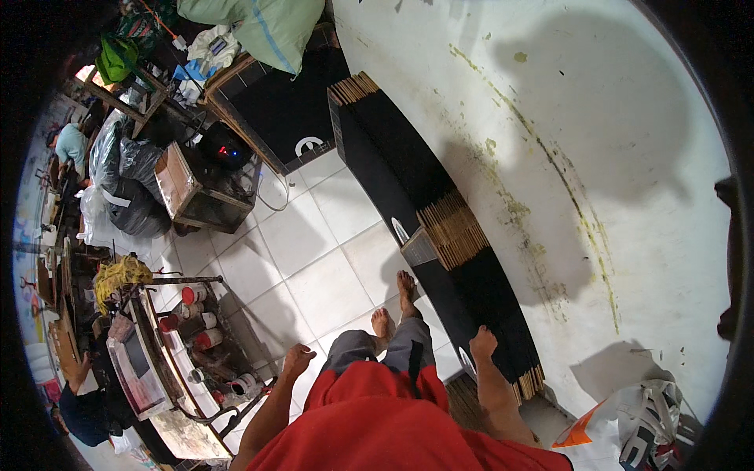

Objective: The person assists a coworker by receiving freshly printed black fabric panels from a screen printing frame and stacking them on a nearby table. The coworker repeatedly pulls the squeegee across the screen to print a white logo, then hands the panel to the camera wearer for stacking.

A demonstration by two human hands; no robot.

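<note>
My left hand point(298, 359) hangs at my left side, apart from everything, with its fingers curled in and nothing seen in them. My right hand point(483, 343) is closed in a loose fist, also with nothing seen in it. It appears above the near end of a long row of black flat panels point(463, 290) with brown ridged edges, which look like flattened cardboard boxes. I cannot tell whether the hand touches them. The row leans along the wall on my right, in at least two bundles, some with white marks.
Left of me stands a cart point(212, 408) with stained tins and jars point(208, 339). Ahead are a wooden box point(200, 192), a black panel in a wooden frame point(275, 102) and a pale green sack point(259, 31). A white bag point(605, 432) sits near right. Two people are far left.
</note>
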